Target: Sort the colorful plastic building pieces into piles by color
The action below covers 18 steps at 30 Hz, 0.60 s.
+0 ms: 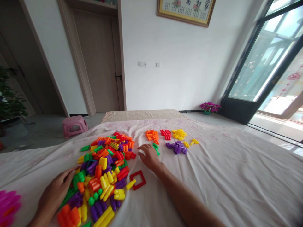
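Observation:
A large mixed heap of plastic pieces (106, 176) in red, orange, yellow, green and purple lies on the cloth. At its left edge rests my left hand (55, 192), its fingers over green pieces; what they hold, if anything, is hidden. Between the heap and the sorted piles is my right hand (149, 156), fingers apart and holding nothing, beside a small green pile (156, 148). Farther off are an orange pile (152, 135), a red pile (166, 134) and a yellow pile (179, 134), with a purple pile (177, 147) nearer. A red square frame (138, 180) lies beside the heap.
A pale cloth (227, 176) with folds covers the surface. A pink flower-shaped object (9, 206) is at the left edge. Beyond stand a pink stool (75, 125), a door (97, 60) and a pot of magenta flowers (209, 107).

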Each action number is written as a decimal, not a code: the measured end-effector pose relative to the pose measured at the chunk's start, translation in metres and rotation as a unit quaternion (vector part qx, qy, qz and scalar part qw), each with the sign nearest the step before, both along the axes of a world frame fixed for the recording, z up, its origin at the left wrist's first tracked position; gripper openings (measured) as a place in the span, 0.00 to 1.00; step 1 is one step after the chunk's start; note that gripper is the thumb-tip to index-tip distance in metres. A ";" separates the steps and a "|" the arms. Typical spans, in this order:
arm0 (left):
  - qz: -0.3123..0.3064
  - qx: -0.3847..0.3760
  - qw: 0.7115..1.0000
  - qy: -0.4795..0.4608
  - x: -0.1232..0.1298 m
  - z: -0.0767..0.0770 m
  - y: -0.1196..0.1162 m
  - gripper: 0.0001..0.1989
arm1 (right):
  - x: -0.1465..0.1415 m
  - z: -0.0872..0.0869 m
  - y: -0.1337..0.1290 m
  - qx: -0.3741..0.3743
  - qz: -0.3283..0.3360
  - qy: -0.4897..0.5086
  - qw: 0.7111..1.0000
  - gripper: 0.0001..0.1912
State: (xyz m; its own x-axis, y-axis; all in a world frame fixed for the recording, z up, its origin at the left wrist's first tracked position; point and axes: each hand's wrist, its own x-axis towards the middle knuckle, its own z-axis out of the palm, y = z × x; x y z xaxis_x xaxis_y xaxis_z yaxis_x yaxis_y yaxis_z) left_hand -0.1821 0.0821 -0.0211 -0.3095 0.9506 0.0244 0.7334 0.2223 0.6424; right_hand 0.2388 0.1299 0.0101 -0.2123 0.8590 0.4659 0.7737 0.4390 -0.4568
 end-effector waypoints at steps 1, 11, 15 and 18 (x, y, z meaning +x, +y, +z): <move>0.000 0.000 1.000 0.000 0.000 0.000 0.000 0.28 | -0.006 0.001 -0.005 -0.002 0.005 -0.030 1.000 0.11; 0.009 -0.007 1.000 0.008 0.001 0.003 -0.002 0.28 | -0.028 -0.003 -0.002 -0.031 0.001 -0.107 0.994 0.11; 0.006 0.001 1.000 0.021 0.002 0.004 -0.002 0.27 | -0.027 -0.003 -0.005 -0.029 -0.015 -0.069 0.997 0.05; 0.001 0.000 0.999 0.034 0.002 0.003 -0.002 0.29 | -0.022 -0.002 -0.003 -0.013 -0.026 -0.039 0.999 0.03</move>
